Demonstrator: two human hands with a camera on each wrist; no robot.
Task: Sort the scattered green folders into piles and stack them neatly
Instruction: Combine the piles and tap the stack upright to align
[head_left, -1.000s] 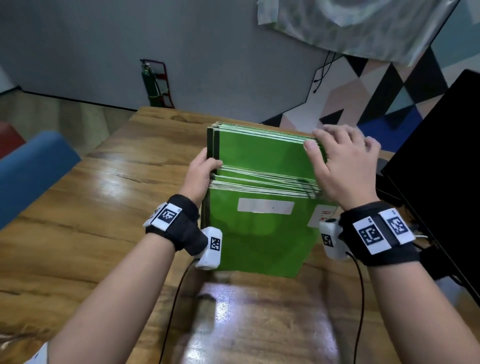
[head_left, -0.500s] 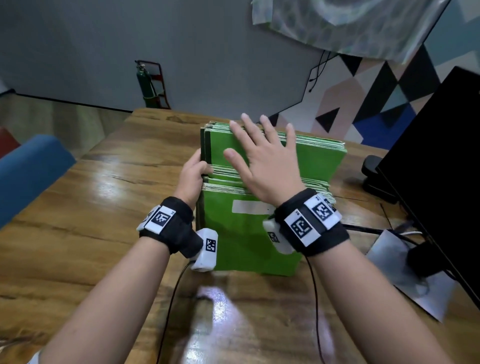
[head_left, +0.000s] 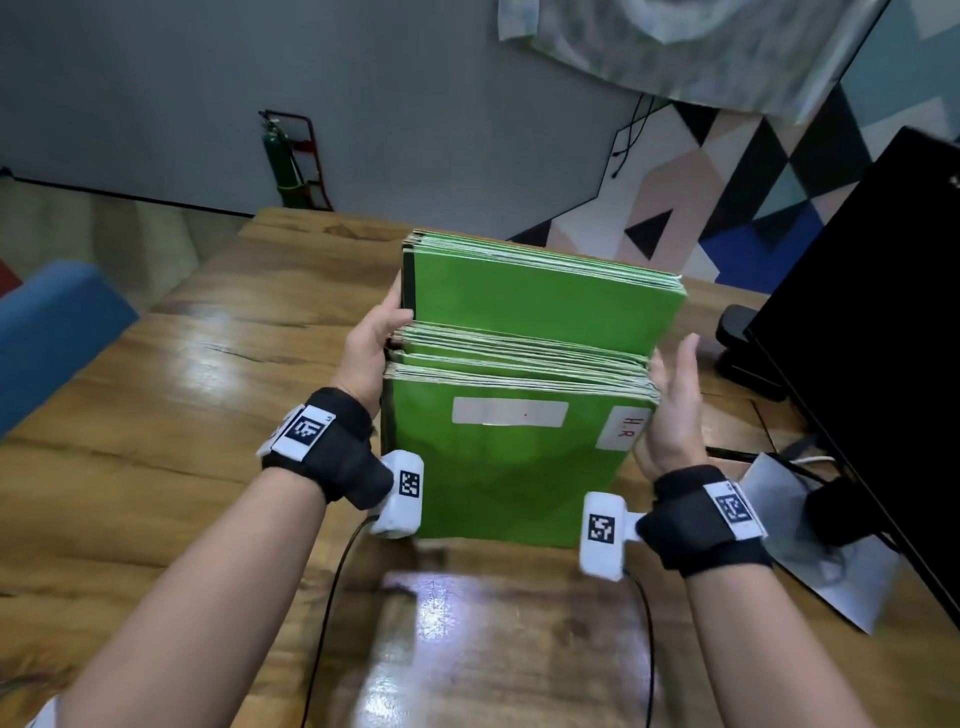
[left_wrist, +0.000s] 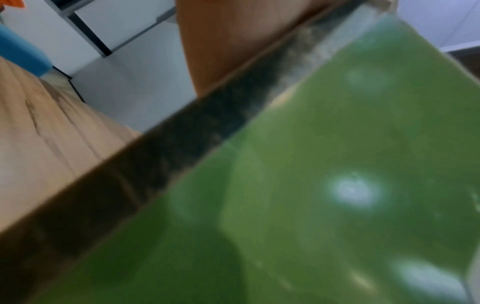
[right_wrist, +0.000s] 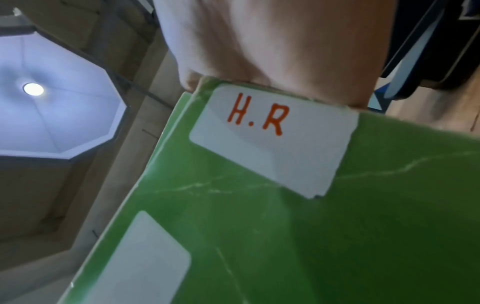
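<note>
A thick bundle of green folders (head_left: 509, 467) stands upright on the wooden table (head_left: 171, 431), the rear folders (head_left: 540, 306) rising higher than the front ones. The front folder carries a blank white label and an "H.R" label (right_wrist: 272, 133). My left hand (head_left: 371, 338) grips the bundle's left edge, thumb hooked over the front group. My right hand (head_left: 672, 410) lies flat with straight fingers against the bundle's right edge. The left wrist view is blurred, filled by the green cover (left_wrist: 324, 195).
A black monitor (head_left: 883, 338) stands close at the right, with its stand, cables and a grey sheet (head_left: 810, 535) beside my right wrist. A blue chair (head_left: 47, 338) is at the left. A green cylinder on a red trolley (head_left: 291, 161) stands beyond the table.
My right hand left the top of the folders, swept across the front and now presses flat on the right edge. The left hand kept its grip.
</note>
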